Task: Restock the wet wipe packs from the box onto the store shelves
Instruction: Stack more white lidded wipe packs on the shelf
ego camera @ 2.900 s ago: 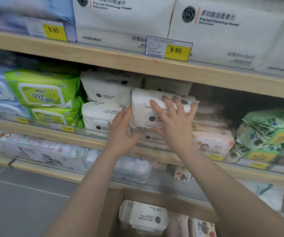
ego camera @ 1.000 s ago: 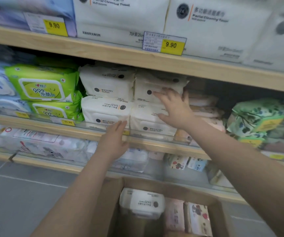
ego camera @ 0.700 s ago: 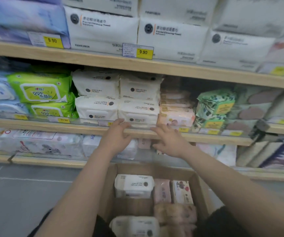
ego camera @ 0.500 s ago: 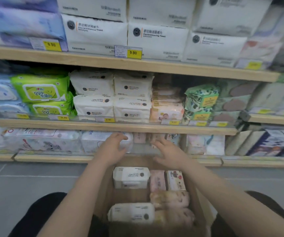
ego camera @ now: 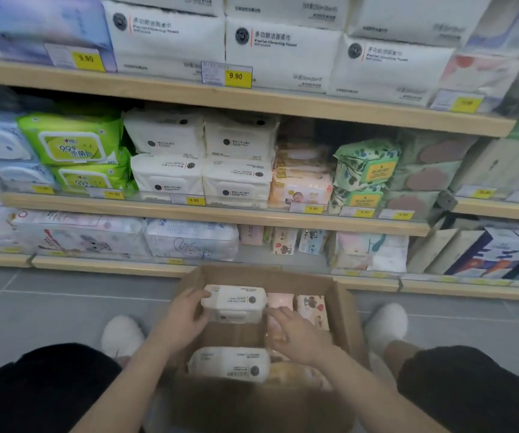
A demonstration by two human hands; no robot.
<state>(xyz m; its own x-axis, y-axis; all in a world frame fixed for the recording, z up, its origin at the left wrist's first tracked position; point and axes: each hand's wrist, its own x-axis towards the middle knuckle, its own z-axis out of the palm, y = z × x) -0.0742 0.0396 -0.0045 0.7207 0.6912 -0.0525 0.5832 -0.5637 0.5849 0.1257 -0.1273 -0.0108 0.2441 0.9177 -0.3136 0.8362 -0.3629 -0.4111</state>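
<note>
A store aisle with a grey tiled floor (ego camera: 49,307) and light wooden shelves (ego camera: 220,215) fills the view; the shelves carry many soft packs of tissues and wipes with small yellow price tags at the front edge. On the middle shelf four white wet wipe packs with a black round logo (ego camera: 202,160) stand in two stacks of two, touching each other, between lime green wipe packs (ego camera: 74,142) on their left and pale pink baby wipe packs (ego camera: 301,182) on their right. On the floor, just in front of the lowest shelf, an open brown cardboard box (ego camera: 345,310) stands between the person's knees and two white fluffy slippers (ego camera: 386,323). Inside the box, at the far end, a white wet wipe pack with a plastic lid (ego camera: 236,303) stands on its edge; a second white pack of the same kind (ego camera: 230,364) lies at the near end, and small pink and patterned packs (ego camera: 311,307) fill the right side. The left hand (ego camera: 186,320) holds the left end of the far white pack, with the thumb on its top edge. The right hand (ego camera: 298,335) is near the right end of this pack, fingers slightly bent and spread over the pink packs; I cannot tell if it already touches the white pack
</note>
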